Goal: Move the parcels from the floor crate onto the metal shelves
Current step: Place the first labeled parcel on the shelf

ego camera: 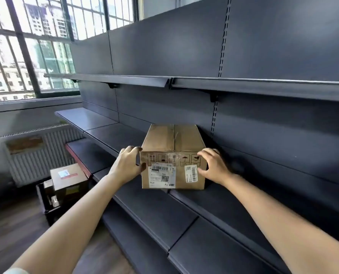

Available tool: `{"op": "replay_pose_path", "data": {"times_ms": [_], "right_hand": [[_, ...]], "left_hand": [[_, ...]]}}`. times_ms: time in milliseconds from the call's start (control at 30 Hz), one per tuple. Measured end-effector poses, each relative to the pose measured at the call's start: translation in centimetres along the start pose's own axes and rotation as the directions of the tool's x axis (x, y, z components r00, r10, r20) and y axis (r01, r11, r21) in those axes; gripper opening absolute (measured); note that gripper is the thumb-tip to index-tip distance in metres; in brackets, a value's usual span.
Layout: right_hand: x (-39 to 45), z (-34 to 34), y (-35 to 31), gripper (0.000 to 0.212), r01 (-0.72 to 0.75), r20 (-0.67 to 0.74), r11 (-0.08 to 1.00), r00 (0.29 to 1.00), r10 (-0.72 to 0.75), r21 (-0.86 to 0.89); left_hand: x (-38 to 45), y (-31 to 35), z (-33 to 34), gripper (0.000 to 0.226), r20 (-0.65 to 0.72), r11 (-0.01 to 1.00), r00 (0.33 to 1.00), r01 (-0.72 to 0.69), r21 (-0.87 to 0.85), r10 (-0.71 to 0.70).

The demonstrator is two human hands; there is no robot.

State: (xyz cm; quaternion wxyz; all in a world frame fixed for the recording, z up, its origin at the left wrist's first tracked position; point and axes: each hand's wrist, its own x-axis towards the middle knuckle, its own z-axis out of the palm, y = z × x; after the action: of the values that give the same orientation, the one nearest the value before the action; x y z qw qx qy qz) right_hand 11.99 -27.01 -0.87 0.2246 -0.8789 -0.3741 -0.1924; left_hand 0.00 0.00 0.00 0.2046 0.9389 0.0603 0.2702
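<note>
I have the parcel [173, 157] on the shelf [214, 198], long axis running back toward the wall, left hand [128, 165] and right hand [212, 167] curled on its front corners

One wide-angle view from the person's head looks forward and slightly down along dark metal shelves [243, 204] that run from lower right to middle left of the frame. It sits close, at arm's reach of the cardboard parcel [173, 157] at centre. Windows [26, 46] fill the upper left; straight lines bow toward the edges.
</note>
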Motion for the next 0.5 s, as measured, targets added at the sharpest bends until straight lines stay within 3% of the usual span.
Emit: {"op": "replay_pose_path", "data": {"times_ms": [300,400,500], "right_hand": [[2.5,3.2,4.2,0.055,0.004,-0.232,0.976,0.972,0.047,0.218],[2.4,5.0,5.2,0.063,0.023,-0.332,0.954,0.94,0.082,0.3],[2.1,6.6,5.6,0.072,0.075,-0.402,0.903,0.909,0.112,0.422]], "left_hand": [[2.3,-3.3,3.8,0.053,-0.26,0.986,0.964,0.008,-0.165,-0.051],[2.5,-3.8,5.4,0.057,-0.298,0.937,0.945,0.026,-0.348,-0.136],[2.8,-4.7,7.1,0.067,-0.261,0.824,0.95,-0.007,-0.567,-0.172]]}}
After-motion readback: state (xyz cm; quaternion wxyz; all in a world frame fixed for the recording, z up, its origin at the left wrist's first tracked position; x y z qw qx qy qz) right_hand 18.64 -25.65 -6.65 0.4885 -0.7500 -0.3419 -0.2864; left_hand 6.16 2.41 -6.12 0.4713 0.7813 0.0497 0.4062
